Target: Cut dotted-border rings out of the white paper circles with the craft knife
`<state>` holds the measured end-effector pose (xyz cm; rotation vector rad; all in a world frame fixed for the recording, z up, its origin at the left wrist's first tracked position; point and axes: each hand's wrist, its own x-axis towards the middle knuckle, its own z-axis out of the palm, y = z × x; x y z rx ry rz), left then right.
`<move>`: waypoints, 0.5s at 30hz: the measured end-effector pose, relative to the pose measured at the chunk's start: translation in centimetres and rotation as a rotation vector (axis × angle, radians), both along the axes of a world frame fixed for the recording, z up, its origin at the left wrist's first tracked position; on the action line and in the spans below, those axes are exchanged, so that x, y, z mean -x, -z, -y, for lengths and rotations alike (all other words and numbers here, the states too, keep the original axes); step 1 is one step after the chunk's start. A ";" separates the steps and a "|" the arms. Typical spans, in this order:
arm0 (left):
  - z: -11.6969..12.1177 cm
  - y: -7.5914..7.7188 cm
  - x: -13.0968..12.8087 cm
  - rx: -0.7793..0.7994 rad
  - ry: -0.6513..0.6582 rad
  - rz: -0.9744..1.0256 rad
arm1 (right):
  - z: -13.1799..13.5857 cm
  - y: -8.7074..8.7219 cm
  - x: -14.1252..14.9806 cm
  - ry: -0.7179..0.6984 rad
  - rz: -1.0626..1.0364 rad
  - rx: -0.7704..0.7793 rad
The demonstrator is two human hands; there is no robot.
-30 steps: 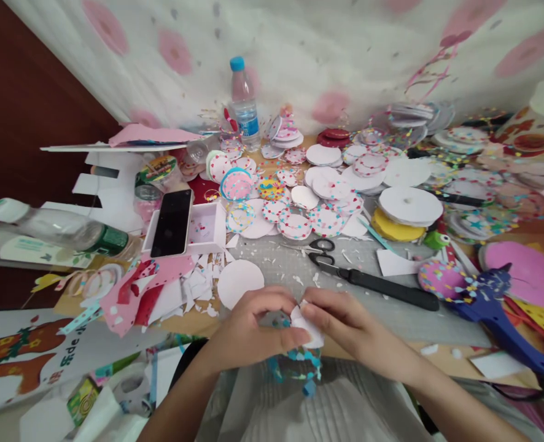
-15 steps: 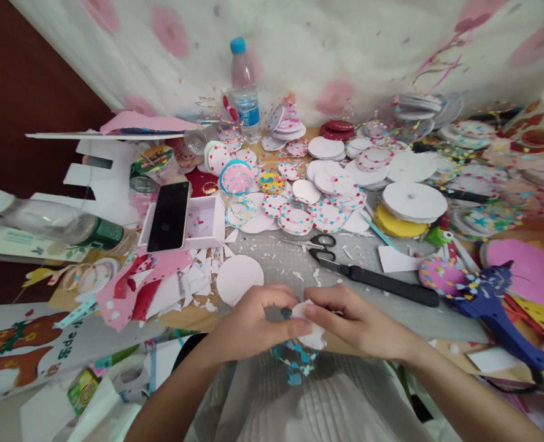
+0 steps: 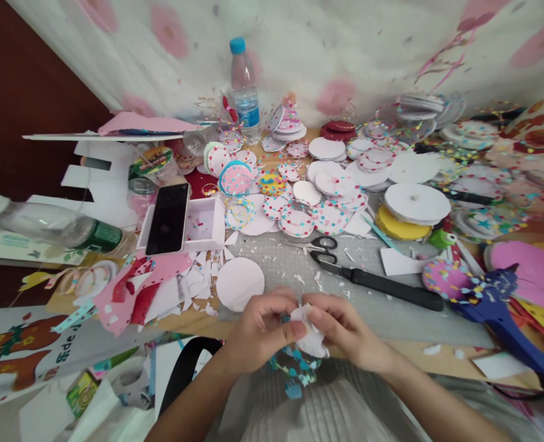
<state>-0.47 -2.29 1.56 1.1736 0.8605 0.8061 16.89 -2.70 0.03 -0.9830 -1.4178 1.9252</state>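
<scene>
My left hand [image 3: 258, 328] and my right hand [image 3: 345, 328] meet at the near edge of the table, both pinched on a small white paper disc [image 3: 309, 331]. A strip of blue and pink cut-out shapes [image 3: 295, 365] dangles from the disc over my lap. A plain white paper circle [image 3: 239, 283] lies just beyond my left hand on the grey cutting mat [image 3: 392, 310]. Black scissors [image 3: 322, 247] and a long black-handled knife [image 3: 382, 285] lie beyond my right hand.
Many decorated paper discs [image 3: 327, 190] cover the middle and back of the table. A phone [image 3: 167, 218] rests on a white box [image 3: 205, 227], a water bottle [image 3: 244, 92] stands at the back, another bottle [image 3: 55, 224] lies at left, and a blue tool [image 3: 506, 319] at right.
My hands have stayed together on the disc, turning it slightly; the dangling strip has shifted a little. The view has moved slightly.
</scene>
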 end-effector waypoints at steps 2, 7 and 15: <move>0.2 0.4 -0.2 0.032 -0.023 0.034 | 0.1 0.0 0.1 0.035 0.009 -0.028; 0.7 1.4 -0.6 0.121 -0.056 0.120 | 0.4 0.4 0.4 0.096 0.048 -0.095; 0.6 1.0 -0.5 0.083 -0.150 -0.120 | 0.0 0.8 0.0 0.158 0.176 -0.206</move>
